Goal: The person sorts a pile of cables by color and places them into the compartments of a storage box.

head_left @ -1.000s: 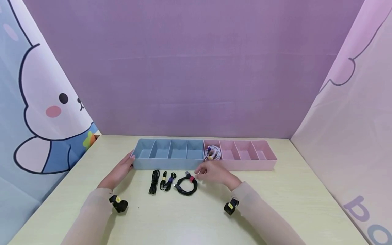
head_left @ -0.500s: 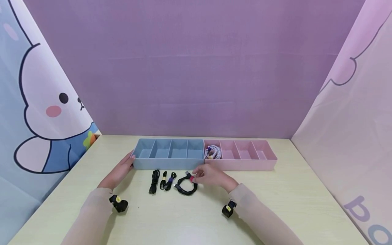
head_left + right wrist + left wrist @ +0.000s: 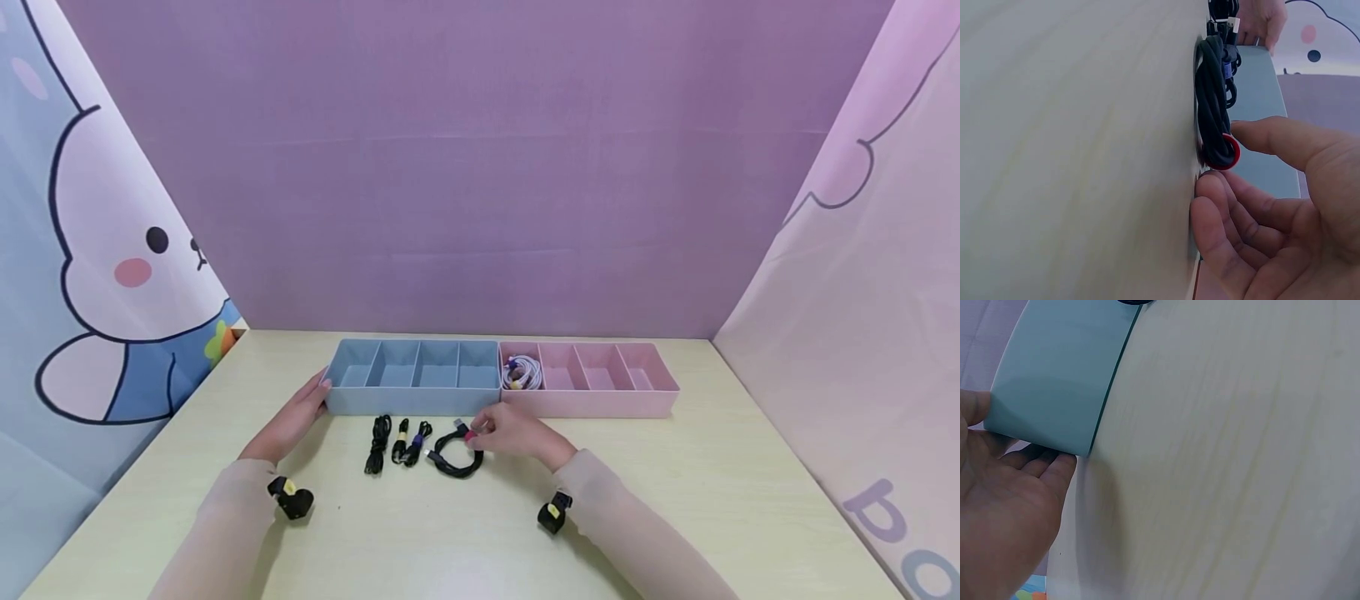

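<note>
One round black cord [image 3: 457, 474] lies on the table [image 3: 420, 542], in front of the blue box [image 3: 412, 402]. It has a red band [image 3: 1233, 152] on it. The right hand [image 3: 517, 429] is at that band, with its thumb on one side and its bent fingers on the other. The gap is narrow, but I cannot tell if they pinch the cord. The left hand [image 3: 296, 417] holds the left end of the blue box, thumb at the top edge and fingers on the end wall.

Three more black ones lie to the left of the round one. First comes the purple-band cord [image 3: 412, 452], then the yellow-band cord [image 3: 400, 447] right beside it, then the plain cord [image 3: 377, 450]. The blue box touches the pink box [image 3: 600, 405] end to end. Both have four slots. A curled white cord [image 3: 527, 371] sits in the pink box, in the slot next to the blue box. Behind is a purple cloth [image 3: 480, 167].
</note>
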Demonstrator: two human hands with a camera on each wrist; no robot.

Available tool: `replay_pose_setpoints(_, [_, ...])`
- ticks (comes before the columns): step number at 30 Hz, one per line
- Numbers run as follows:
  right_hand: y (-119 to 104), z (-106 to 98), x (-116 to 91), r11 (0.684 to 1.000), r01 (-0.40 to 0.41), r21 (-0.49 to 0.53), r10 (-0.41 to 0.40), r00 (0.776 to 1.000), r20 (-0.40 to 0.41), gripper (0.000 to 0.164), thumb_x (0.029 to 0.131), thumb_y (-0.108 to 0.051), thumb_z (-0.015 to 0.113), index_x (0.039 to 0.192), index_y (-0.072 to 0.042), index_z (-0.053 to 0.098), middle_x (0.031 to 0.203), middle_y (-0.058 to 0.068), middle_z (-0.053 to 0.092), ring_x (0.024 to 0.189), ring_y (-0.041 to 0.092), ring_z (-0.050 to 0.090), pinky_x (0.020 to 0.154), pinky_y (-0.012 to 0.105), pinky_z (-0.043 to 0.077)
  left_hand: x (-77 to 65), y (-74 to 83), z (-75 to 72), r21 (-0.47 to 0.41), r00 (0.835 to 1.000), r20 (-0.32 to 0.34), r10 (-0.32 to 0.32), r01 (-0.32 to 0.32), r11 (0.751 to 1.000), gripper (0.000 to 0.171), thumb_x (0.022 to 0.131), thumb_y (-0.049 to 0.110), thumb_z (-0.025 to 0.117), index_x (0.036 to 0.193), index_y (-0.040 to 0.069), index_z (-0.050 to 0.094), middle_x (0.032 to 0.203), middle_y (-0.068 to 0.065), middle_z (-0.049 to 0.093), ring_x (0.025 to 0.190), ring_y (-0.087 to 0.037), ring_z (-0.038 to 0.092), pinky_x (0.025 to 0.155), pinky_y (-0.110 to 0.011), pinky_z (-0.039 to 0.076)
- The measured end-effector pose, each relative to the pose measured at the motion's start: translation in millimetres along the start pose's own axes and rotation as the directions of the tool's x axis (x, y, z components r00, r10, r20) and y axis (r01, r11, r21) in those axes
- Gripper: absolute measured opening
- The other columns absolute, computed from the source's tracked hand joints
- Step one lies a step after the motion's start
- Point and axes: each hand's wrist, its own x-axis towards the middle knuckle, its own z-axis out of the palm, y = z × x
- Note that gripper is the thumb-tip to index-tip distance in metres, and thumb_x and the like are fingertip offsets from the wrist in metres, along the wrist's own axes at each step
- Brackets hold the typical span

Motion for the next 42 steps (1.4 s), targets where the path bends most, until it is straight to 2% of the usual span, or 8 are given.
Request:
replay_pose_setpoints(4, [-0.5, 1.3, 0.8, 1.0, -0.002, -0.014, 0.002, 1.0, 0.001, 0.016, 0.087, -0.023, 0.077, 0.094, -0.01, 0.073, 0.074, -0.004, 0.064, 0.058, 0.007, 0.049, 0.051, 0.022, 0.041, 0.7, 0.2, 0.0, 0.005, 1.0, -0.002, -0.002, 0.002, 1.0, 0.069, 0.109, 0.05, 0.022, 0.161, 0.016, -0.007, 0.167, -0.013, -0.009, 0.151, -0.036, 0.0, 0.122, -0.053, 0.015])
replay_pose_setpoints(17, [-0.4, 5.0, 4.0, 0.997, -0.025, -0.074, 0.024, 1.0, -0.012, 0.015, 0.087, -0.026, 0.078, 0.09, -0.013, 0.072, 0.073, -0.007, 0.064, 0.059, 0.007, 0.052, 0.052, 0.022, 0.045, -1.5, 2.7, 0.7, 0.012, 1.0, 0.004, -0.021, 0.021, 1.0, 0.068, 0.109, 0.051, 0.022, 0.161, 0.019, -0.007, 0.167, -0.013, -0.01, 0.151, -0.037, 0.0, 0.121, -0.054, 0.015])
replay_pose_setpoints(31, [0.9, 5.5, 3.7, 1.0, -0.013, -0.024, 0.013, 0.999, -0.029, 0.015, 0.088, -0.025, 0.077, 0.092, -0.012, 0.071, 0.07, -0.006, 0.065, 0.058, 0.008, 0.056, 0.054, 0.024, 0.048, -0.7, 3.1, 0.6, 0.003, 1.0, 0.01, -0.022, 0.022, 1.0, 0.068, 0.109, 0.051, 0.023, 0.161, 0.02, -0.007, 0.167, -0.012, -0.011, 0.151, -0.036, -0.001, 0.121, -0.054, 0.014])
replay_pose_setpoints(42, [2.5, 4.6, 4.3, 0.998, 0.017, 0.062, -0.016, 1.0, -0.015, 0.019, 0.088, -0.019, 0.078, 0.1, -0.005, 0.073, 0.073, -0.006, 0.069, 0.059, 0.014, 0.064, 0.052, 0.024, 0.051, -1.1, 2.7, 0.5, 0.011, 1.0, 0.01, -0.017, 0.017, 1.0, 0.069, 0.108, 0.053, 0.023, 0.161, 0.02, -0.007, 0.167, -0.012, -0.009, 0.151, -0.037, 0.0, 0.121, -0.054, 0.015])
